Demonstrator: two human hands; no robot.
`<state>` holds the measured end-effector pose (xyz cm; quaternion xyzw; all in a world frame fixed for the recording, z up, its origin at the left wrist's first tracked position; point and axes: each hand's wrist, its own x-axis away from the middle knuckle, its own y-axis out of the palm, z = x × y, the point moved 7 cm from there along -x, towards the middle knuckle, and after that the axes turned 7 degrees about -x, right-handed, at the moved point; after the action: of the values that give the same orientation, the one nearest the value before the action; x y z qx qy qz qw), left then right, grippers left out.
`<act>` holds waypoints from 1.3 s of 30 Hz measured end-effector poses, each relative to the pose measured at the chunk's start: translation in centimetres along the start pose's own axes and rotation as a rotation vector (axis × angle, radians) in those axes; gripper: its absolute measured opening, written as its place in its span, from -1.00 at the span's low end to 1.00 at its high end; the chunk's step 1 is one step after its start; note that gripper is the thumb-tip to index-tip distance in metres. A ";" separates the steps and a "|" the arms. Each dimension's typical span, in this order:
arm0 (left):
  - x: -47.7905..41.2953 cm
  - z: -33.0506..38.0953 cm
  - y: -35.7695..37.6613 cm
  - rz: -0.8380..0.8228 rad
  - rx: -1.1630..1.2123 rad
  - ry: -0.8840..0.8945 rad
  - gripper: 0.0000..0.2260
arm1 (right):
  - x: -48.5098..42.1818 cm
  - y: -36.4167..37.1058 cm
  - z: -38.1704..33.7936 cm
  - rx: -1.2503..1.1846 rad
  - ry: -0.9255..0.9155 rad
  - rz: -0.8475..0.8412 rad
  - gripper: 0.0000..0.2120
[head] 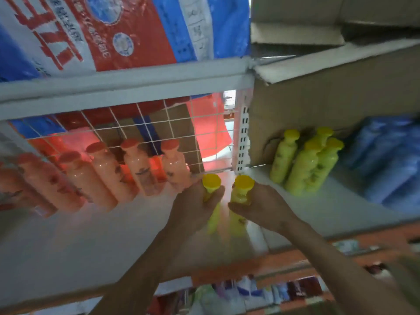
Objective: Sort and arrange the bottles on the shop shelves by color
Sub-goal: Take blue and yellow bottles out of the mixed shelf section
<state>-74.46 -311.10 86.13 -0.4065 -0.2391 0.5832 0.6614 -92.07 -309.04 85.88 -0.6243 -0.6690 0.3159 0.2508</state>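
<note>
Head view: two yellow bottles, one clenched in the left hand [200,201] and one in the right hand [261,208], stand upright over the shelf [91,242]. The yellow group [304,162] lies to their right, nearer the right hand; the pink row [102,169] stands left of them.

upright pink bottles [95,173] left, yellow bottles [304,160] right.

Both forearms reaching up, side by side; left hand [200,202] and right hand [261,208] each curling closed, gripping.
</note>
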 end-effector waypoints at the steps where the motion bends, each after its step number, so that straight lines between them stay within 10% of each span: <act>1: -0.5 1.7 1.3 -0.012 0.006 0.009 -0.68 | 0.4 -1.6 1.6 -0.010 0.028 0.016 -0.47; 18: -5.2 17.9 15.3 -0.121 0.135 0.071 -0.56 | 4.7 -14.0 16.9 0.053 0.373 0.308 -0.44; 39: -5.9 15.9 20.5 -0.141 0.270 0.116 -0.37 | 3.3 -13.3 19.2 -0.070 0.305 0.376 -0.27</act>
<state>-100.07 -312.89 79.15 -0.3290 -0.1480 0.5378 0.7620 -115.42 -308.16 82.55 -0.7866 -0.5060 0.2359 0.2638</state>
